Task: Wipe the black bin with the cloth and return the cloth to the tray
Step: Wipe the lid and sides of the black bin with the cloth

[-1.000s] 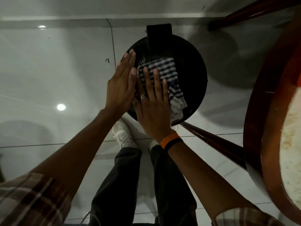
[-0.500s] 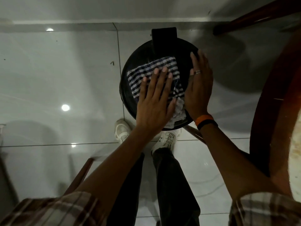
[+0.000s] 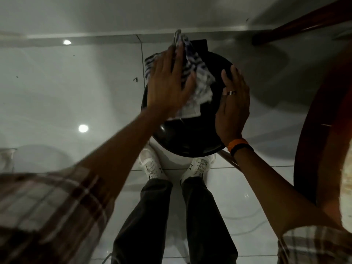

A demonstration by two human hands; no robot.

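Note:
The round black bin (image 3: pixel 190 138) stands on the white tile floor in front of my feet, seen from above. A blue-and-white checked cloth (image 3: pixel 201 80) is bunched and blurred over the bin's top, one corner sticking up past the far rim. My left hand (image 3: pixel 167 84) is on the cloth, fingers curled into it, and hides its left part. My right hand (image 3: pixel 233 103) lies flat against the bin's right edge with nothing in it. No tray is in view.
A round red-brown wooden table (image 3: pixel 323 130) fills the right side, close to the bin. One of its legs (image 3: pixel 304 21) crosses the top right, another (image 3: pixel 228 159) runs under my right wrist. My white shoes (image 3: pixel 150 164) stand just below the bin. A wall base runs behind it.
The cloth lay flat under my left palm; now it is bunched and pulled up toward the bin's far rim with the hand. My right hand stays at the right edge.

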